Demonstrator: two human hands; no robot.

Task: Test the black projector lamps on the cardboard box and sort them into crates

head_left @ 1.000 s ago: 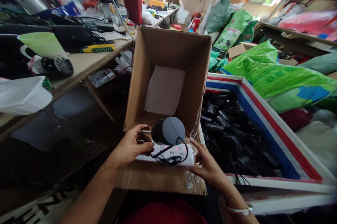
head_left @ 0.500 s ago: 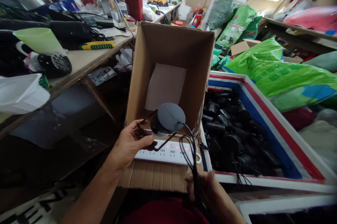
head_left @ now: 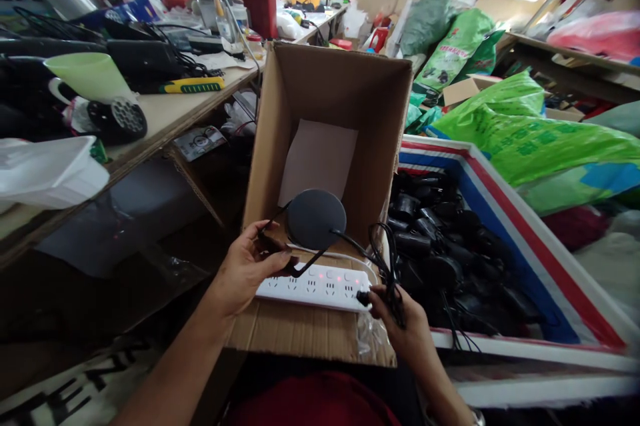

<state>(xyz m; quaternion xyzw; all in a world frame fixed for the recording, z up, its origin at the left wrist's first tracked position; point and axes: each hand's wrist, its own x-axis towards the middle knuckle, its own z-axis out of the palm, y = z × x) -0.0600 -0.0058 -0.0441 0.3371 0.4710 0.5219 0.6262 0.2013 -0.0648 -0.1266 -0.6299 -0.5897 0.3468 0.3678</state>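
A round dark-grey corded appliance [head_left: 317, 218], its flat disc face toward me, hangs over the front of an open cardboard box. My left hand [head_left: 249, 266] is closed on its black, frame-like handle. Between thumb and fingers, my right hand [head_left: 400, 313] grips a black power plug [head_left: 363, 297] together with a bundle of black cord [head_left: 390, 263]. That plug is at the right end of a white power strip [head_left: 310, 286], close to its last socket; whether it touches the strip I cannot tell. Small red lights glow on the strip.
The cardboard box [head_left: 400, 113] holds a pale sheet. To its right stands a striped foam-like bin [head_left: 540, 233] full of black cylindrical parts. A cluttered workbench [head_left: 160, 113] runs along the left, with a green cup [head_left: 90, 76] and a white tray [head_left: 55, 176]. Green bags [head_left: 540, 126] lie beyond the bin.
My right hand has moved up and forward with the cord, bringing the plug to the strip's right end. The appliance has tilted, showing more of its disc face; my left hand keeps its hold.
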